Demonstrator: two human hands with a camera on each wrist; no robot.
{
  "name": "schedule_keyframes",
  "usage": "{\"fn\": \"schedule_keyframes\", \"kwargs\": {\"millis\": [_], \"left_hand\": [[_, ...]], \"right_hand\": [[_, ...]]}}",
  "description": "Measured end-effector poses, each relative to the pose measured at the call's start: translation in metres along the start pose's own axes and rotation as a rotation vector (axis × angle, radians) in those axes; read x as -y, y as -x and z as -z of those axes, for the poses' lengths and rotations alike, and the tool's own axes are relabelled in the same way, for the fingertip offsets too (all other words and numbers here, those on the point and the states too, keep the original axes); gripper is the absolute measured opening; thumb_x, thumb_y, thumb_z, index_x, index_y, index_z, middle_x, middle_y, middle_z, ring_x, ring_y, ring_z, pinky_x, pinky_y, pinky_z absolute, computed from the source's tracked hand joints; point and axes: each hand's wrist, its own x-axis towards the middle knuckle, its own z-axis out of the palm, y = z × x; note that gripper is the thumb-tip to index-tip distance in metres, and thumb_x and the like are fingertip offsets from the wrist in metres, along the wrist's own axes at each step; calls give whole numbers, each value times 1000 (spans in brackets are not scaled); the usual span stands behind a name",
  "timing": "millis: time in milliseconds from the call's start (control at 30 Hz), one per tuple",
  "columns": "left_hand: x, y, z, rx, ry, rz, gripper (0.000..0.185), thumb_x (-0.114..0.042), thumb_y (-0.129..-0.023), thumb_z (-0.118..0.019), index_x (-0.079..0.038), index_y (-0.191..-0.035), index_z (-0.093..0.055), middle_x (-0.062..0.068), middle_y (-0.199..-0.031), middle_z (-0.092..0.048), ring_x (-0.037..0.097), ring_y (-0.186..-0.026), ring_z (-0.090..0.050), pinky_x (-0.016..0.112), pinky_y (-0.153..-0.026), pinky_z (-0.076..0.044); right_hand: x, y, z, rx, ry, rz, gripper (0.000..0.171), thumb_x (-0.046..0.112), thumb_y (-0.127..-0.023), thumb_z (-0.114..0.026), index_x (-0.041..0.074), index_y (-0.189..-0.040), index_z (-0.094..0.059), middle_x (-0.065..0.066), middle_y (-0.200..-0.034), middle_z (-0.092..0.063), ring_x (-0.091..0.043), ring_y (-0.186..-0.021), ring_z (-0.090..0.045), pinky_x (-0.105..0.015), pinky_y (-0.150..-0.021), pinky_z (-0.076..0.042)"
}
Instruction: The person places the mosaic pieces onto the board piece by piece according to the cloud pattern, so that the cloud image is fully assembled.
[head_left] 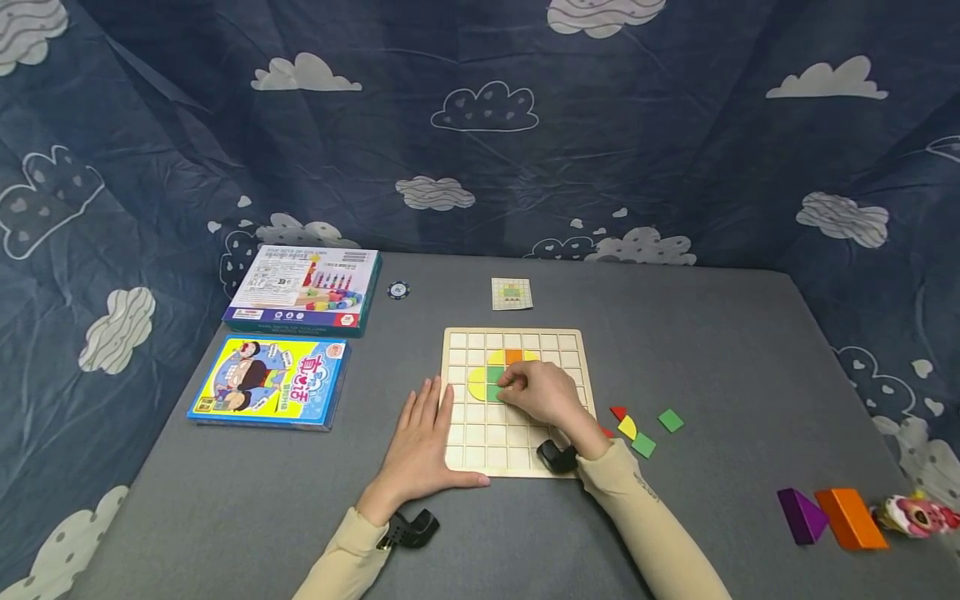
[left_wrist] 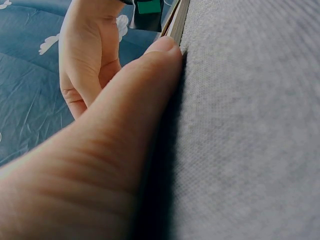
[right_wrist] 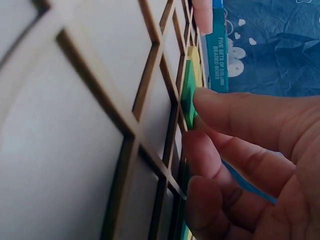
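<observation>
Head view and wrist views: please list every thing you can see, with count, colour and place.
Grid board: one, pale wood, table centre.
Pieces in board: yellow, orange, green, upper middle cells.
Green piece: one, at right fingertips.
Loose pieces: about five, red, yellow, green, right of board.
Pattern card: one, behind board.
Boxes: two, far left.
Disc: one, beside boxes.
Blocks: purple, orange, near right.
Left hand: flat, on board's left edge.
Right hand: pinches green piece.

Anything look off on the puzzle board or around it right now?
Nothing stands out. The wooden grid board lies flat under the left hand; the right hand pinches a green tile in a cell. Spare tiles lie loosely beside the board.
</observation>
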Motion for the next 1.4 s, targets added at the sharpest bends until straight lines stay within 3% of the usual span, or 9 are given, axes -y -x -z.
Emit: {"fn": "schedule_keyframes", "kwargs": {"millis": [167, 400, 833, 1033, 1267, 1400], "left_hand": [[1, 0, 0, 2, -3, 2, 132, -85, -61, -57, 2, -150, -13, 22, -155, -7, 32, -143, -1, 43, -113, 1], [1, 0, 0, 15, 4, 10, 133, -85, -60, -57, 1, -151, -10, 21, -155, -5, 31, -143, 1, 44, -113, 1], [1, 0, -2, -15, 23, -10, 133, -84, -60, -59, 2, -150, -13, 23, -155, -8, 32, -143, -2, 44, -113, 0], [1, 1, -2, -16, 30, -8, 133, -83, -60, -60, 2, -150, -13, 23, -155, -8, 32, -143, -1, 44, -113, 0], [1, 1, -2, -14, 28, -8, 133, -84, -60, -60, 2, -150, -13, 23, -155, -8, 32, -143, -2, 44, -113, 0], [1, 1, -1, -20, 34, -10, 133, -83, -60, -61, 2, -150, -13, 23, -155, -8, 32, -143, -2, 45, -113, -1]], "right_hand": [[-1, 6, 3, 21, -15, 38, 13, 25, -80, -76, 16, -89, -73, 8, -64, -54, -12, -53, -45, -28, -51, -34], [-15, 20, 8, -65, -92, 80, 7, 24, -85, -73, 17, -84, -72, 8, -64, -54, -11, -52, -45, -29, -50, -36], [-57, 60, 37, -176, -149, 25, 11, 23, -86, -72, 12, -86, -71, 5, -64, -54, -12, -51, -44, -26, -44, -34], [-77, 77, 49, -231, -137, 26, 11, 22, -86, -71, 10, -86, -71, 4, -64, -56, -13, -51, -46, -26, -43, -36], [-108, 95, 53, -350, -40, 24, 20, 38, -84, -73, 19, -83, -68, 10, -66, -57, -10, -50, -45, -31, -37, -37], [-117, 105, 58, -356, -25, -24, 21, 32, -79, -78, 13, -84, -69, 7, -68, -57, -12, -50, -45, -30, -38, -35]]}}
